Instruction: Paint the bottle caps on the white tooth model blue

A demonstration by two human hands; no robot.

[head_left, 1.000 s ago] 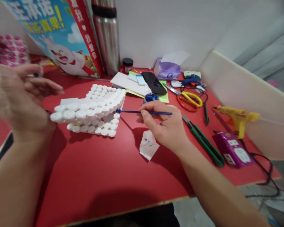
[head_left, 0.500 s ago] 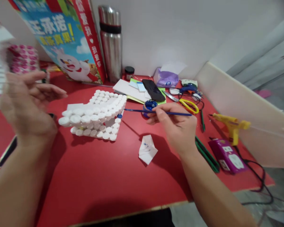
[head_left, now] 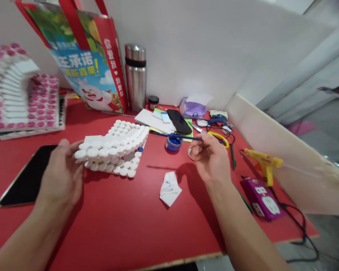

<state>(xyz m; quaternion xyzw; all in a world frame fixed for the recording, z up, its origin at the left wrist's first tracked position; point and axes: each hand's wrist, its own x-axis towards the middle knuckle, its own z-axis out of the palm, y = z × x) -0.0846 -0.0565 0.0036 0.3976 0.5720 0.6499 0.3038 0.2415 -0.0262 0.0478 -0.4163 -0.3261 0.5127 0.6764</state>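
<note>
Red table bearing jar, with scrap in front, model and tablet to its left, flask behind left, purple box right.

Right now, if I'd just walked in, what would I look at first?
Probably the bright cartoon bag standing at the back left, beside the steel flask. Then the bumpy white model nearer the front, with one blue dot on its right side. The blue brush in the right grip, by the small paint jar, might catch you too.
</note>
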